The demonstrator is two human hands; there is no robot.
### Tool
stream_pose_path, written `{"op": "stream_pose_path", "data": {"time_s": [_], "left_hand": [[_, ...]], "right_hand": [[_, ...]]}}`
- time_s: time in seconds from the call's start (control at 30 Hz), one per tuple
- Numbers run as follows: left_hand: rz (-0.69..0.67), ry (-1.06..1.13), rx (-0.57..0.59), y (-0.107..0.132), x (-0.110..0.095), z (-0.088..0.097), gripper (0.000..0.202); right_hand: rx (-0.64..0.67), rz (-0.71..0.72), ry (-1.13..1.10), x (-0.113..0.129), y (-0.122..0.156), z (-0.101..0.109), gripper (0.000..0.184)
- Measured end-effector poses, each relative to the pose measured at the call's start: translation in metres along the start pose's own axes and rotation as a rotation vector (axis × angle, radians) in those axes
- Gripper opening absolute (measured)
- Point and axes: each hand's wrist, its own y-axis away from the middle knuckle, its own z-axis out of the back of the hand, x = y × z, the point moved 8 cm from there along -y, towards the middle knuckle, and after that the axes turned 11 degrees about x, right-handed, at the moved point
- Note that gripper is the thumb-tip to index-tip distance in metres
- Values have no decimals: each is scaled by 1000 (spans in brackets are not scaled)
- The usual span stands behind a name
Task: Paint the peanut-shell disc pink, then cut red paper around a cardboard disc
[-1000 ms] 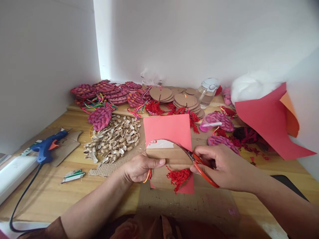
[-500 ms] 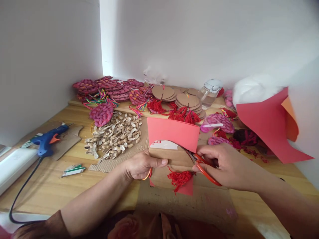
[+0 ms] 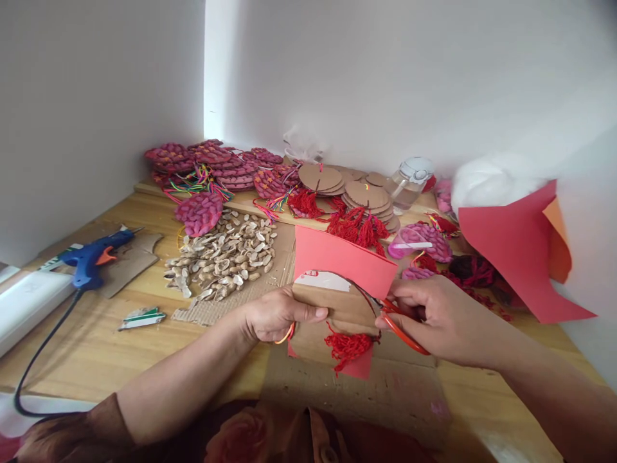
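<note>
My left hand [image 3: 277,315] pinches a round cardboard disc [image 3: 337,307] laid against a sheet of red paper [image 3: 344,260], holding both just above the table. A red tassel [image 3: 348,346] hangs from the disc's lower edge. My right hand [image 3: 436,316] grips orange-handled scissors [image 3: 398,325], whose blades run along the disc's upper right rim where it meets the red paper. Both hands are closed.
A pile of peanut shells [image 3: 224,257] lies left of the work. A blue glue gun [image 3: 91,258] rests at far left on cardboard. Pink woven ornaments [image 3: 207,161], cardboard discs [image 3: 366,194] and a clear bottle [image 3: 407,180] line the back. Large red paper [image 3: 518,247] leans at right.
The red paper and disc have turned clockwise in my left hand, and the scissors have advanced along the disc's rim, cutting more of the paper's curve.
</note>
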Motion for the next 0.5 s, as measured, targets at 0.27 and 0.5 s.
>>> {"op": "stream_pose_path", "data": {"time_s": [0.27, 0.5], "left_hand": [[14, -2, -10, 0, -1, -6, 38], [83, 52, 37, -2, 3, -9, 42]], "right_hand": [[28, 16, -9, 7, -2, 1, 25], [23, -11, 36, 6, -2, 2, 20]]}}
